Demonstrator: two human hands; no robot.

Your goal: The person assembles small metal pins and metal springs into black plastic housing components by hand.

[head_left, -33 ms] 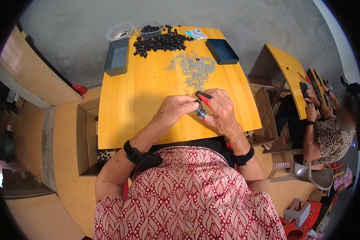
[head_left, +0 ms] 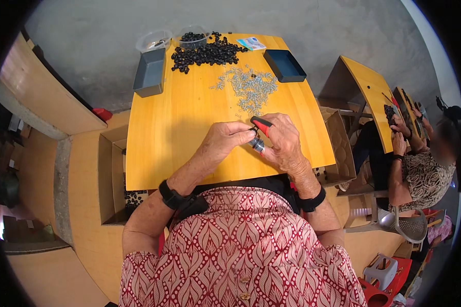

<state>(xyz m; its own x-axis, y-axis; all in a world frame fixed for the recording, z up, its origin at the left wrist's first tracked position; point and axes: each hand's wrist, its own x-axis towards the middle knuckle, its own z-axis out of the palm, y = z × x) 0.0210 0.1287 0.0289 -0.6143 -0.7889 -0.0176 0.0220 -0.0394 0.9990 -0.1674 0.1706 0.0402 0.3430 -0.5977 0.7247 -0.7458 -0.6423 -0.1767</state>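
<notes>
Over the near part of the yellow table (head_left: 189, 112), my two hands meet at the fingertips. My left hand (head_left: 223, 137) pinches a small black part (head_left: 254, 130) between thumb and fingers. My right hand (head_left: 285, 142) closes on the same part from the other side. A red and black cover (head_left: 262, 124) sits on one right finger, and a dark, greyish wrap (head_left: 257, 145) shows at the right thumb. The fingers hide most of the part. Beyond my hands lies a spread of small clear pieces (head_left: 251, 92), with a heap of black parts (head_left: 205, 55) behind it.
Dark trays stand at the table's left (head_left: 149, 74) and right (head_left: 287, 65). Two clear plastic tubs (head_left: 153, 41) and a small printed packet (head_left: 251, 44) are at the back. Cardboard boxes (head_left: 110, 179) flank the table. A co-worker (head_left: 420, 176) sits at another table on the right.
</notes>
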